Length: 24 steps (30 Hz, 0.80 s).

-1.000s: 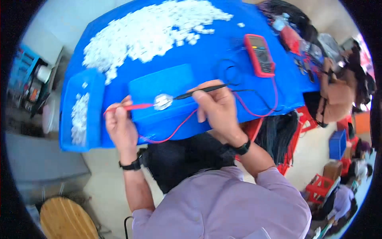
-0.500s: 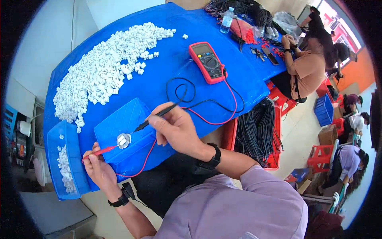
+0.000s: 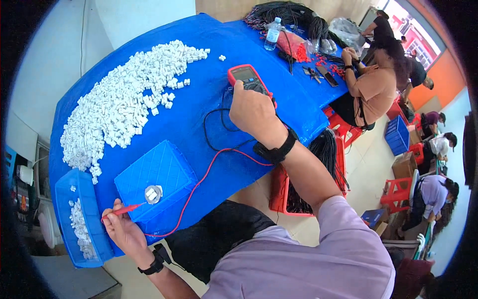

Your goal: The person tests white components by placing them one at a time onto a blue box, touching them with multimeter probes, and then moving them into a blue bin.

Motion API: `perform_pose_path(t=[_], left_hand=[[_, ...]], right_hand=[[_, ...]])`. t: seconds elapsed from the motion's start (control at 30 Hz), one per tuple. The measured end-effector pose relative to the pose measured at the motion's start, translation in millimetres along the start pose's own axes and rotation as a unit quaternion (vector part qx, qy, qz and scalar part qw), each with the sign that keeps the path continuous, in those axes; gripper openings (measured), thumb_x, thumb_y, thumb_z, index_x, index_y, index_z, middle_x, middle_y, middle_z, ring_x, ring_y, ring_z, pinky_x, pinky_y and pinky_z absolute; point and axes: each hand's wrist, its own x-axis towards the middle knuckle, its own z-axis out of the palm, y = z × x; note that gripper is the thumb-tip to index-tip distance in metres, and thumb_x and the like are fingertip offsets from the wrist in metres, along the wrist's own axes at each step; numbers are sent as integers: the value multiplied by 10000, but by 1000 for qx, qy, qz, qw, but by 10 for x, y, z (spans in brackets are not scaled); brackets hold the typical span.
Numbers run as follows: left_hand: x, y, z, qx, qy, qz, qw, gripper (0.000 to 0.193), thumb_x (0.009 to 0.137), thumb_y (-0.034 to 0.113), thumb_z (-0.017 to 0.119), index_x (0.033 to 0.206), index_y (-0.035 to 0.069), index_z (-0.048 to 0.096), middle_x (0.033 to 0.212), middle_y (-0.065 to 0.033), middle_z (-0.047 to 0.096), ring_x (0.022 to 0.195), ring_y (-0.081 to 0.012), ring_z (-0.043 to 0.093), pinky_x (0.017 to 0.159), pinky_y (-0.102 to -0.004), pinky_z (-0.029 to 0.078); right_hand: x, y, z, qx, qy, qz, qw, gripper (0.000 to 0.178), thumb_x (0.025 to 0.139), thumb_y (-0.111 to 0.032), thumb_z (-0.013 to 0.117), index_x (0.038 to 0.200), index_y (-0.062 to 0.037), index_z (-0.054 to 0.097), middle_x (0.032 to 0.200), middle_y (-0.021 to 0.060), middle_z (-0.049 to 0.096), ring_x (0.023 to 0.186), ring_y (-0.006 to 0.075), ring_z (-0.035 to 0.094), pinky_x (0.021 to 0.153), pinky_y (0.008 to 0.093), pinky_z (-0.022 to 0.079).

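Left hand (image 3: 125, 233) pinching the red probe (image 3: 122, 210), blue box (image 3: 155, 168) just past that; right hand (image 3: 256, 114) over the meter (image 3: 245, 73), can't tell its grip tbh.

I counted one multimeter (image 3: 245, 74), one red probe (image 3: 127, 209), one bottle (image 3: 272, 36) near the far edge of the table (image 3: 191, 119), two blue boxes (image 3: 154, 165) toward its near left corner, and white pieces (image 3: 119, 94) past counting.

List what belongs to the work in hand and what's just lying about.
In use:
- red test probe, in left hand
- digital multimeter, at right hand
- white part on round disc
- upturned blue bin beneath

Apparently lying about:
- water bottle
- clear plastic bag
- black cables in red bin
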Motion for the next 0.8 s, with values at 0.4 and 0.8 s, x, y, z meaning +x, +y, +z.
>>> perform_pose_path(t=[0.4,0.8], left_hand=[[-8,1,-44,3,13,-10,1000,200,1068,236,614,1199,87,590,1191,-150,690,1153,-215,628,1081,-392,433],[-6,-30,-6,-24,8,-3,1000,209,1071,244,609,1199,80,587,1229,-167,674,1128,-215,631,1066,-388,457]], right_hand=[[177,-16,27,14,-82,86,993,229,860,-122,557,996,42,642,774,260,721,701,388,744,605,491,590],[196,2,-50,168,-72,116,976,272,858,-164,560,888,72,692,861,322,710,798,470,712,733,544,566]])
